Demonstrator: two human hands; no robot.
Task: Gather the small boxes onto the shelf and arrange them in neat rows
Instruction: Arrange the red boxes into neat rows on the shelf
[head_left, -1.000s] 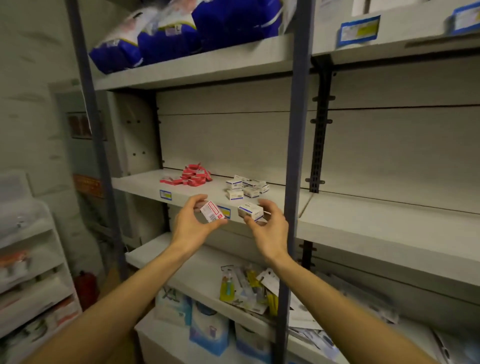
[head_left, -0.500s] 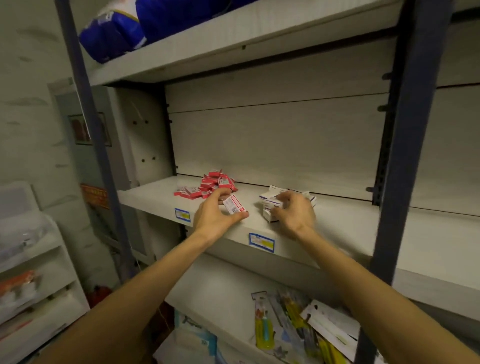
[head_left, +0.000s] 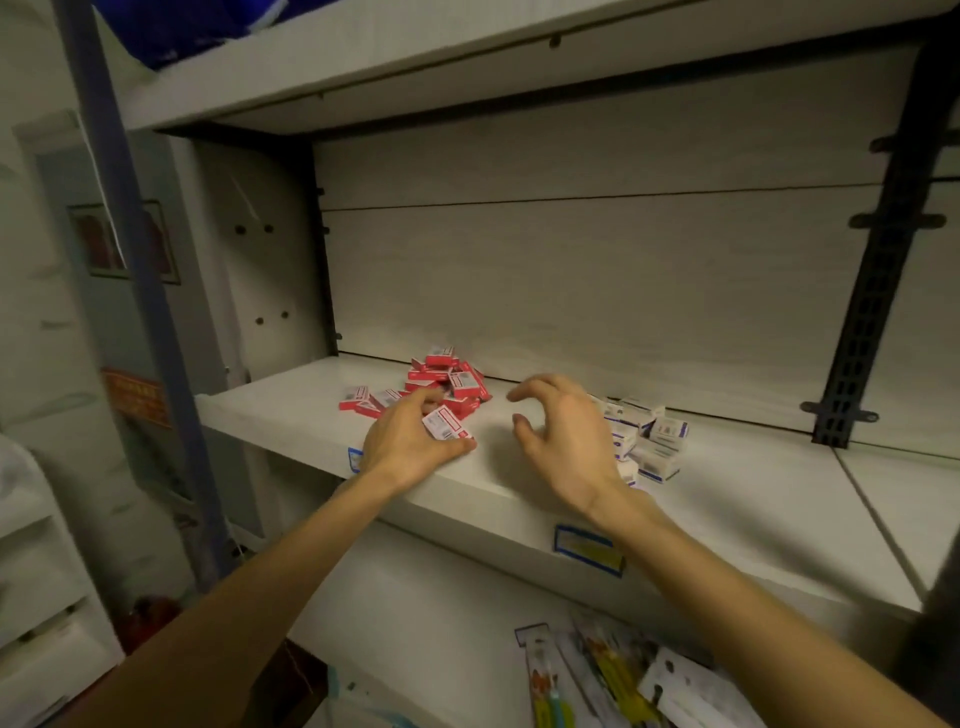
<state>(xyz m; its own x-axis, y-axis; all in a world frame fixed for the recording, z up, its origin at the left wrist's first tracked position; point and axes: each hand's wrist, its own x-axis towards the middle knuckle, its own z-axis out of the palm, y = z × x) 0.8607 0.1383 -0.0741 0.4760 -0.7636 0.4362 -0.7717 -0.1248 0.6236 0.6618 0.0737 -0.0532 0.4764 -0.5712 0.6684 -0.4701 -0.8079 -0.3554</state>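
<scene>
On the white middle shelf (head_left: 291, 410) lies a loose heap of small red boxes (head_left: 447, 379) towards the back left. My left hand (head_left: 410, 441) rests at the heap's near edge and pinches one red-and-white box (head_left: 447, 423) between thumb and fingers. To the right sits a cluster of small white-and-blue boxes (head_left: 649, 436), some tipped over. My right hand (head_left: 566, 441) hovers between the two groups, fingers spread and loosely curved, holding nothing.
A blue upright post (head_left: 130, 260) stands at the left, a black slotted bracket (head_left: 872, 291) at the right. An upper shelf (head_left: 363, 67) overhangs close above. Blister packs (head_left: 613, 675) lie on the lower shelf. White drawers (head_left: 36, 597) stand at far left.
The view has moved closer to the shelf. My right hand has let go of the white-and-blue boxes and lifted leftwards, open. My left hand still holds its red box by the heap.
</scene>
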